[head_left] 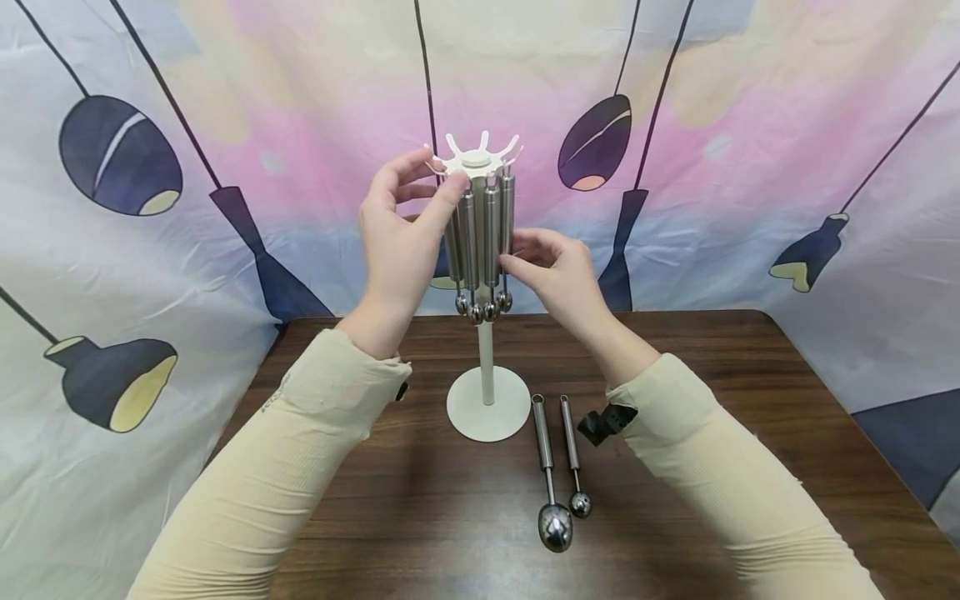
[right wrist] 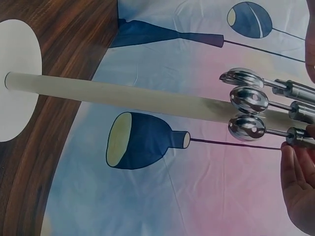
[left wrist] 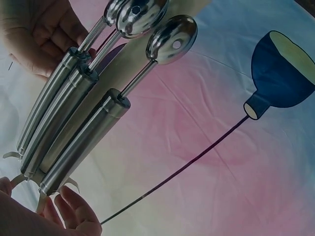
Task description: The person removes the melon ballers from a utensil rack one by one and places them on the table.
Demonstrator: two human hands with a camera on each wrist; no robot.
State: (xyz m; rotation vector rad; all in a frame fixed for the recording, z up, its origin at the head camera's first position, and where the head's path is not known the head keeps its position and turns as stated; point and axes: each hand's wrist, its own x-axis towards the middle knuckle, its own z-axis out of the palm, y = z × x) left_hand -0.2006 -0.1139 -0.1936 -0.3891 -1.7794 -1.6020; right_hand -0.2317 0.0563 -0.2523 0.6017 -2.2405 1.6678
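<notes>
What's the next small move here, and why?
Probably ease the right hand off the hanging scoop: its top end appears hooked on the white stand, which the left hand holds at its top, while a larger scoop and a smaller scoop lie on the table.

Behind the dark wooden table (head_left: 420, 517) hangs a pastel cloth (head_left: 315, 108) printed with lamps (head_left: 93, 158).
</notes>
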